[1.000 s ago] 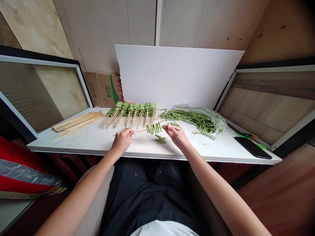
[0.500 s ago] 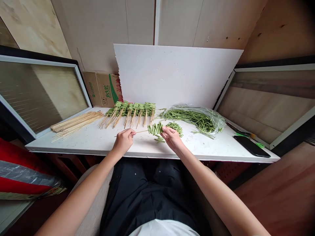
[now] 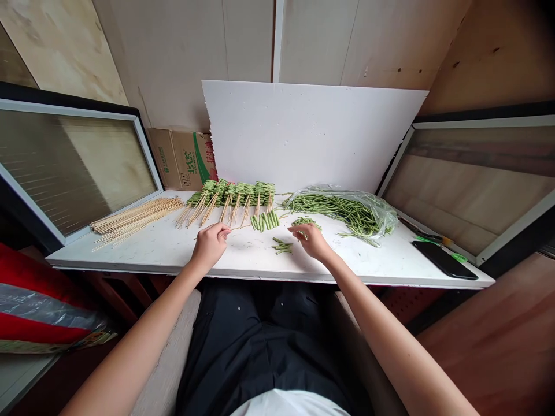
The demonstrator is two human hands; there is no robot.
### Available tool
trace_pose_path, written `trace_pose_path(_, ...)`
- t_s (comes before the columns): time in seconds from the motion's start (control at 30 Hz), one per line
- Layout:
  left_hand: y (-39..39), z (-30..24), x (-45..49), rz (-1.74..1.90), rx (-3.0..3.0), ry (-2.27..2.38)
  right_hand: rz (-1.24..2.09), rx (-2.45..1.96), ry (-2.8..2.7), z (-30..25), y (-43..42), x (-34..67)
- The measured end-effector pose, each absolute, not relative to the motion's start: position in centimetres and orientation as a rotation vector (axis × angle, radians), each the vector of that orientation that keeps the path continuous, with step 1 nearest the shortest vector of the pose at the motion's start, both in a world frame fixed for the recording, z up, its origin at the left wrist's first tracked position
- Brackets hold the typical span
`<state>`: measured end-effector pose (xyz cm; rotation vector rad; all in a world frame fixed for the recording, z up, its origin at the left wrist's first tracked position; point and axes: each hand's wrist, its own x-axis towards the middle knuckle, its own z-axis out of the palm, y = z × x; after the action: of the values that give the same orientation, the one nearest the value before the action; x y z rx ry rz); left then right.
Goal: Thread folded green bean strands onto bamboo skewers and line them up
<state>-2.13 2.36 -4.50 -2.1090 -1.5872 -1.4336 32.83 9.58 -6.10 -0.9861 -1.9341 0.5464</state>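
My left hand (image 3: 208, 247) is closed around the bare end of a bamboo skewer (image 3: 241, 227). Several short green bean pieces (image 3: 265, 221) are threaded side by side on its far part, held above the table. My right hand (image 3: 309, 240) is off the skewer, with its fingers stretched leftward and nothing visible in them. It hovers at a pile of cut bean pieces (image 3: 306, 221), partly covering it. A few loose bean pieces (image 3: 282, 246) lie on the tabletop between my hands.
Finished bean skewers (image 3: 238, 190) are stacked at the back, handles forward. Bare skewers (image 3: 136, 218) lie left on the white table (image 3: 251, 263). Long beans (image 3: 342, 208) in a clear bag sit right, near a black phone (image 3: 444, 260). A cardboard box (image 3: 180, 159) and white board (image 3: 312, 136) stand behind.
My right hand has let go of the beans on the skewer and moved right, towards the cut pile. My left hand has shifted slightly left with the skewer.
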Motion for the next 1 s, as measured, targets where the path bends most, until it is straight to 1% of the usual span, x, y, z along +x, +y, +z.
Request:
trace_pose_path(0.1, 2.5, -4.6, -2.3, -1.427, -2.114, -1.621, 0.203, -1.061, -2.190, -7.2, 9.8, 33.1)
trace_pose_path(0.2, 2.7, -4.7, -2.4, -1.433, -2.117, -1.643, 0.071, -1.116, -2.268, -7.8, 9.3, 32.5)
trace_pose_path(0.27, 2.7, -4.8, -2.4, -1.436, -2.120, -1.645, 0.052, -1.106, -2.284, -7.9, 8.7, 31.7)
trace_pose_path(0.37, 2.8, -4.9, -2.4, -1.436, -2.127, -1.647, 0.111, -1.107, -2.318, -7.4, 8.1, 30.1)
trace_pose_path(0.53, 2.9, -4.9, -2.6, -1.431, -2.141, -1.637, 0.171, -1.446, -2.312, -5.7, 9.0, 27.6)
trace_pose_path(0.63, 2.9, -4.8, -2.7, -1.440, -2.137, -1.612, 0.213, -1.559, -2.343, -4.6, 10.4, 26.6)
trace_pose_path(0.77, 2.9, -4.7, -2.9, -1.459, -2.136, -1.614, 0.292, -1.534, -2.296, -3.7, 11.5, 26.5)
trace_pose_path(0.83, 2.9, -4.7, -3.0, -1.466, -2.131, -1.616, 0.403, -1.466, -2.208, -3.6, 11.7, 27.4)
trace_pose_path(0.9, 2.9, -4.6, -3.1, -1.469, -2.125, -1.614, 0.666, -1.328, -1.961, -3.8, 11.5, 28.8)
trace_pose_path(1.0, 3.0, -4.7, -3.0, -1.462, -2.117, -1.613, 1.104, -1.053, -1.441, -4.5, 10.7, 31.1)
